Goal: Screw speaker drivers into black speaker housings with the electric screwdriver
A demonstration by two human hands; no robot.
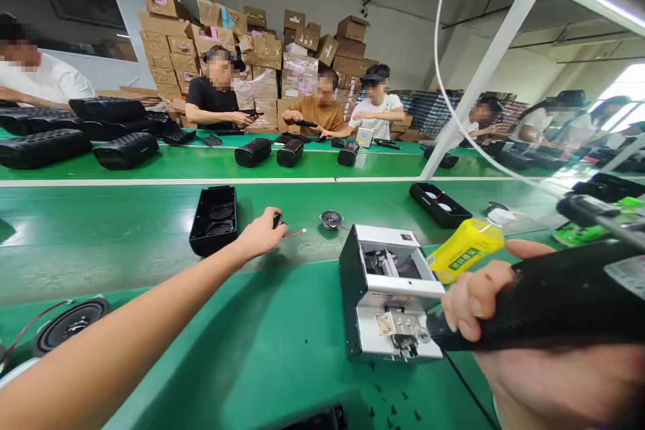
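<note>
My left hand point(263, 234) reaches out over the green belt, its fingers closed on a small dark part point(278, 220) mostly hidden by them. A red wire point(295, 234) with a pale end trails from beside it. Just left of that hand stands an open black speaker housing point(214, 220); a round speaker point(331, 220) lies to the right. In my right hand point(474, 299) is a black electric screwdriver point(549, 295), large and close to the camera. Its clear tip meets the front outlet of a screw feeder point(393, 292).
Behind the feeder a yellow bottle point(466, 248) leans beside another open housing point(439, 205). Speakers point(73, 324) lie at lower left; dark screws point(393, 410) are scattered at the bottom. A white post point(484, 67) rises at right. Co-workers point(216, 91) sit across the belt.
</note>
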